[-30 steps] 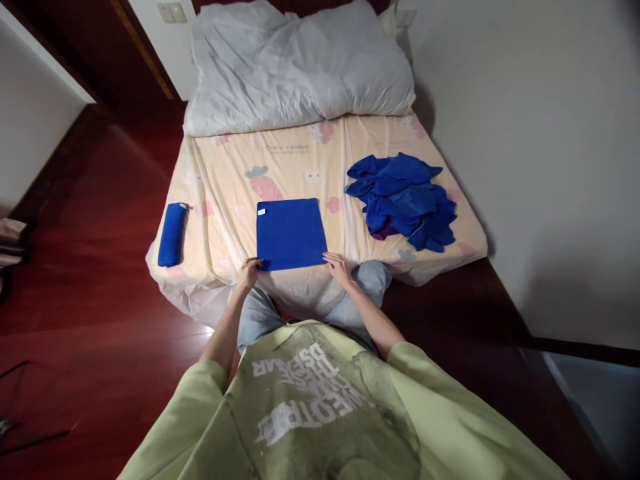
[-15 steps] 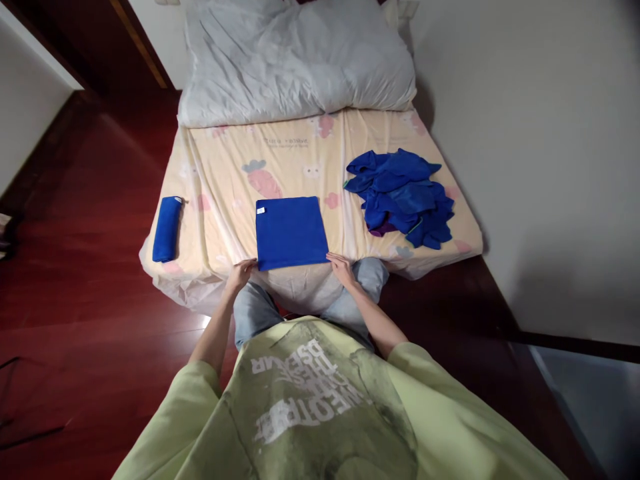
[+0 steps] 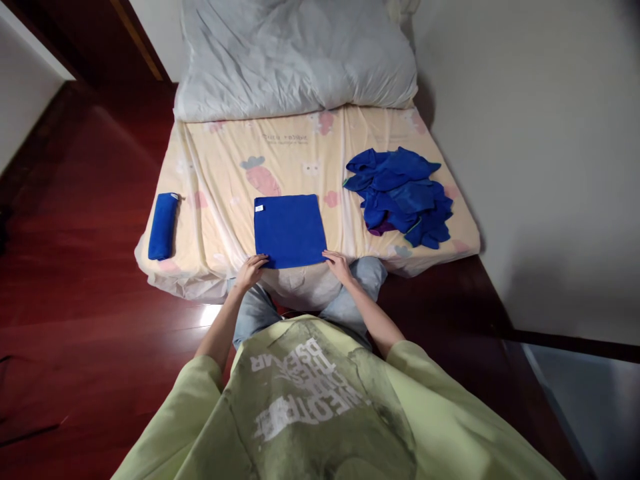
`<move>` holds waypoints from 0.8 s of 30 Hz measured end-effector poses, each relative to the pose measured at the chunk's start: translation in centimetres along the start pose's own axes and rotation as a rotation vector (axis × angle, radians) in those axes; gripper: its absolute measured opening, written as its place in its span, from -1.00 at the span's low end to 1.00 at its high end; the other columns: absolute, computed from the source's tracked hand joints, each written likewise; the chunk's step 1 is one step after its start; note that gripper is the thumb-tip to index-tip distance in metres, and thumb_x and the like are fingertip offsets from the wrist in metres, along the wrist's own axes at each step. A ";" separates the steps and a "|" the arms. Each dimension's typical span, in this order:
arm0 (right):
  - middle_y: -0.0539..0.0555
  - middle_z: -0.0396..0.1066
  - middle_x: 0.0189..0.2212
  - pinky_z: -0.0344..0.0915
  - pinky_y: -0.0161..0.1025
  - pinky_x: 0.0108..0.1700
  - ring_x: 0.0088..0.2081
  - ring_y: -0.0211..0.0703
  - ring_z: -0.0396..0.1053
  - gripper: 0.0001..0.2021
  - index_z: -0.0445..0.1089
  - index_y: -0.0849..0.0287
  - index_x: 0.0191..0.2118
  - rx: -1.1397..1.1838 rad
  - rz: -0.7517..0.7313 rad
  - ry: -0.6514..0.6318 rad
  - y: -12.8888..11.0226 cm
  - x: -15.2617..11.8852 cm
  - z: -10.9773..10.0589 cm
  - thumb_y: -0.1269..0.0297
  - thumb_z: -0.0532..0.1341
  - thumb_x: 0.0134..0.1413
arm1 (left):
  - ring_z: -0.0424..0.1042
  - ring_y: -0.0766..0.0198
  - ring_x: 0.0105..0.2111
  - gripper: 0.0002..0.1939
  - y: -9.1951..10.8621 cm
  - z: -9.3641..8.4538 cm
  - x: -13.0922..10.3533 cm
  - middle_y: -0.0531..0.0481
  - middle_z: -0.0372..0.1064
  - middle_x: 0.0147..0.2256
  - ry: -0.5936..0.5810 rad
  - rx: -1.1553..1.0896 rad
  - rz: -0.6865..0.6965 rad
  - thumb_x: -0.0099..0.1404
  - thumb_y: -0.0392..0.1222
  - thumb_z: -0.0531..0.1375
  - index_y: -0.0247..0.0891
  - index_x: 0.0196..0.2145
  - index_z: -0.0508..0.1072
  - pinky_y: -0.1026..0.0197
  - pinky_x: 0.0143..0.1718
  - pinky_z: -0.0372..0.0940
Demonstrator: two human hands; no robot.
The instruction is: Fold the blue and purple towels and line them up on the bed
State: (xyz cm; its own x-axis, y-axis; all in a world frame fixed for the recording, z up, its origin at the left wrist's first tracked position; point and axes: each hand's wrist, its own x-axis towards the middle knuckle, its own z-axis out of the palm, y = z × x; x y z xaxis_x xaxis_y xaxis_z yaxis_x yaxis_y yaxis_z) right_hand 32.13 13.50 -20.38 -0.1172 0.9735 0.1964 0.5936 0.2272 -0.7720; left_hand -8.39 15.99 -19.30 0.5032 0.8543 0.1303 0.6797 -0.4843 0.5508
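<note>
A blue towel (image 3: 290, 230) lies flat as a neat square at the bed's near edge, a small white tag at its far left corner. My left hand (image 3: 251, 271) has its fingers over the towel's near left corner, with the thumb mostly hidden. At the near right corner, my right hand (image 3: 339, 266) pinches the edge between fingers and thumb. Off to the left rests a rolled blue towel (image 3: 163, 227) with a white tag at its far end. A loose heap of blue towels (image 3: 400, 193) lies on the right, a bit of purple cloth showing underneath.
The bed (image 3: 215, 177) has a pale yellow sheet printed with carrots and rabbits, under a thin wrinkled cover. A grey-white quilt (image 3: 295, 60) is bunched across its far end. A white wall (image 3: 530, 147) stands to the right; dark red floor (image 3: 75, 267) extends on the left.
My left hand has moved right and inward, from the towel's side onto its near left corner. My right hand stays by its corner. The view has tilted slightly.
</note>
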 end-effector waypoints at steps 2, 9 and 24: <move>0.09 0.60 0.04 0.37 -0.01 0.32 0.15 -0.05 0.51 -0.54 0.63 0.10 -0.02 0.004 0.012 0.001 0.1 0.1 0.1 0.61 0.14 0.09 | 0.35 0.06 0.25 -0.47 0.0 0.2 0.0 -0.10 0.44 0.20 -0.003 0.016 -0.009 0.21 -0.37 0.07 -0.18 0.09 0.55 -0.12 0.34 0.26; 0.15 0.60 0.03 0.37 -0.01 0.31 0.14 -0.03 0.52 -0.53 0.64 0.15 -0.04 -0.002 -0.006 0.046 0.3 0.0 0.6 0.64 0.13 0.05 | 0.30 0.01 0.30 -0.43 0.4 0.6 -0.8 -0.18 0.37 0.26 0.035 0.067 -0.069 0.23 -0.43 0.03 -0.23 0.14 0.52 -0.11 0.33 0.23; 0.12 0.62 -0.01 0.43 -0.04 0.24 0.08 -0.04 0.55 -0.51 0.65 0.12 -0.07 -0.052 0.048 -0.006 -0.1 1.0 0.0 0.64 0.09 0.06 | 0.54 0.12 0.05 -0.58 -0.7 -0.9 0.2 -0.11 0.58 -0.01 0.197 -0.177 -0.302 0.27 -0.37 -0.01 -0.25 -0.10 0.59 0.06 0.19 0.38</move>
State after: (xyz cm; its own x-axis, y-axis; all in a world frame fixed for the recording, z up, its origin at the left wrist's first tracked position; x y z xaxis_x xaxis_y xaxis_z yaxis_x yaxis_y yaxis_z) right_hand 31.97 14.45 -20.15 -0.0923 0.9834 0.1561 0.6391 0.1787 -0.7480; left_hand -9.22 16.65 -18.91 0.1710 0.9814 0.0870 0.6704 -0.1805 0.7197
